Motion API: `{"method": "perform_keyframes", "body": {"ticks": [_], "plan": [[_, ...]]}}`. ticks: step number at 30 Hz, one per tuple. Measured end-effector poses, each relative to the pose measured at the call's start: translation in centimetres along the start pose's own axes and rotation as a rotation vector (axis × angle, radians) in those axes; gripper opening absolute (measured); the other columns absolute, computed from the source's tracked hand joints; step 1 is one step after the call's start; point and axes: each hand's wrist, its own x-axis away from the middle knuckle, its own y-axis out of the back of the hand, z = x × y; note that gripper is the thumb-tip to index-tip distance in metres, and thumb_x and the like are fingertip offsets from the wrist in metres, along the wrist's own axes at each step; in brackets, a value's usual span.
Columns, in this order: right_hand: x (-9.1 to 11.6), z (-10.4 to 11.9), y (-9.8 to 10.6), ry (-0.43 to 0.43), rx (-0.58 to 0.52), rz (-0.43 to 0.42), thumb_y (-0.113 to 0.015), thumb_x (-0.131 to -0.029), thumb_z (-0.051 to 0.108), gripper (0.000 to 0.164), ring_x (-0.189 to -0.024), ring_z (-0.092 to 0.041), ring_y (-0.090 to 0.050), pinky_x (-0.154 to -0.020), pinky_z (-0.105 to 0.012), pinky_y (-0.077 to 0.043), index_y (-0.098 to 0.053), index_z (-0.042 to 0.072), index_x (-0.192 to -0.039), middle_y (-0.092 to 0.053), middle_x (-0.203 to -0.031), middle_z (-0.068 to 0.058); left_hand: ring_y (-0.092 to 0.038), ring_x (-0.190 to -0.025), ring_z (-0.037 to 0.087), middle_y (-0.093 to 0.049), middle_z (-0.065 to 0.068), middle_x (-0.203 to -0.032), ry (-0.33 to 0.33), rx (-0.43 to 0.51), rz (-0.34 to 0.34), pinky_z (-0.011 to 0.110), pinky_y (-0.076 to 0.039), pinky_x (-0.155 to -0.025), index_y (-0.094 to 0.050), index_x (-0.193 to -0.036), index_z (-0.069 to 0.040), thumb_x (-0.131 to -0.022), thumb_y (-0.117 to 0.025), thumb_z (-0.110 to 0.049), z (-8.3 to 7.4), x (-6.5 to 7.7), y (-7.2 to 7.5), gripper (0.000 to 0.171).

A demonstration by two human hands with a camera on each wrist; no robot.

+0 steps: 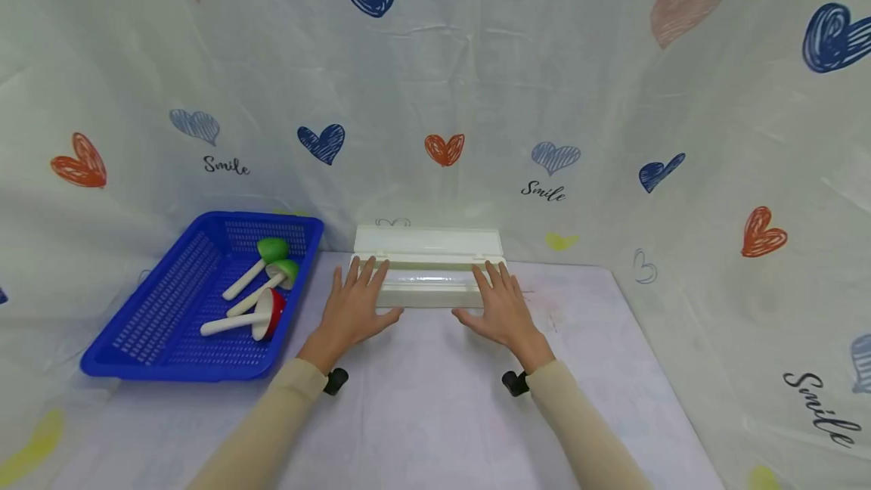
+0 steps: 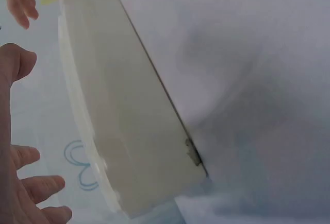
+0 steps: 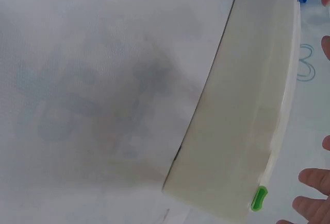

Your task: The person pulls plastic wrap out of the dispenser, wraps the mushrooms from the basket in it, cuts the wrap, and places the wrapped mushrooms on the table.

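Note:
A long white dispenser box (image 1: 430,299) lies on the table by the back wall, its lid (image 1: 429,239) raised. Inside is a roll of clear film (image 1: 432,277). My left hand (image 1: 350,312) is over the box's left end with fingers spread and straight. Mirroring it, my right hand (image 1: 505,312) spreads over the right end. Neither hand grips anything. In the left wrist view, the box's front wall (image 2: 129,105) shows beside the left fingers. The right wrist view shows a small green piece (image 3: 259,198) at the box's right end.
To the left stands a blue perforated basket (image 1: 163,369). It holds two green-capped mushroom-shaped things (image 1: 274,249) and a red-capped one (image 1: 268,314). A sheet printed with hearts (image 1: 444,150) hangs behind the white table (image 1: 435,414).

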Motion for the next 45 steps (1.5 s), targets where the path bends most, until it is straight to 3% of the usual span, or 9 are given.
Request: {"method": "perform_keyframes", "body": {"ticks": [6, 11, 23, 31, 40, 45], "plan": [[-1.1, -0.6, -0.7, 0.075, -0.005, -0.028, -0.068, -0.091, 0.058, 0.086, -0.147, -0.049, -0.037, -0.118, -0.062, -0.033, -0.044, 0.004, -0.153, -0.045, -0.155, -0.025, -0.049, -0.141, 0.044, -0.057, 0.017, -0.149, -0.076, 0.022, -0.085, 0.069, -0.026, -0.119, -0.048, -0.152, -0.008, -0.092, -0.070, -0.050, 0.9, -1.2, -0.8, 0.076], [-1.8, -0.4, -1.1, 0.113, 0.029, -0.059, -0.071, -0.092, 0.050, 0.075, -0.140, -0.046, -0.046, -0.118, -0.058, -0.037, -0.053, 0.002, -0.146, -0.055, -0.145, -0.022, -0.058, -0.132, 0.039, -0.064, 0.019, -0.140, -0.129, 0.045, -0.146, 0.062, -0.037, -0.116, -0.057, -0.143, -0.004, -0.093, -0.072, -0.038, 1.1, -1.8, -1.5, 0.063], [-2.5, 0.9, -2.2, 0.145, 0.081, -0.115, -0.071, -0.097, 0.033, 0.047, -0.123, -0.039, -0.060, -0.108, -0.051, -0.048, -0.065, 0.000, -0.130, -0.065, -0.127, -0.022, -0.067, -0.119, 0.034, -0.071, 0.016, -0.127, -0.209, -0.004, -0.200, 0.058, -0.048, -0.107, -0.065, -0.131, -0.003, -0.092, -0.076, -0.023, 1.1, -2.4, -3.0, 0.045], [-2.8, 1.0, -2.7, 0.151, 0.056, -0.132, -0.069, -0.098, 0.025, 0.037, -0.120, -0.039, -0.063, -0.103, -0.052, -0.051, -0.068, -0.002, -0.124, -0.067, -0.123, -0.022, -0.072, -0.107, 0.032, -0.076, 0.016, -0.114, -0.215, -0.014, -0.230, 0.047, -0.055, -0.099, -0.070, -0.123, 0.000, -0.091, -0.079, -0.018, 1.1, -2.3, -3.2, 0.038], [-3.0, 1.2, -3.1, 0.168, 0.062, -0.179, -0.069, -0.098, 0.017, 0.023, -0.107, -0.037, -0.068, -0.094, -0.051, -0.056, -0.074, 0.000, -0.112, -0.070, -0.112, -0.019, -0.071, -0.103, 0.034, -0.076, 0.015, -0.109, -0.218, 0.002, -0.258, 0.047, -0.058, -0.091, -0.076, -0.110, -0.001, -0.092, -0.076, -0.013, 1.2, -2.2, -3.5, 0.021], [-3.2, 1.3, -3.2, 0.164, 0.024, -0.200, -0.067, -0.097, 0.007, 0.015, -0.096, -0.033, -0.070, -0.085, -0.046, -0.059, -0.076, -0.001, -0.106, -0.071, -0.104, -0.017, -0.069, -0.101, 0.034, -0.074, 0.015, -0.107, -0.207, -0.037, -0.252, 0.046, -0.058, -0.089, -0.076, -0.107, -0.002, -0.088, -0.073, 0.002, 1.1, -2.3, -3.3, 0.020]]}}
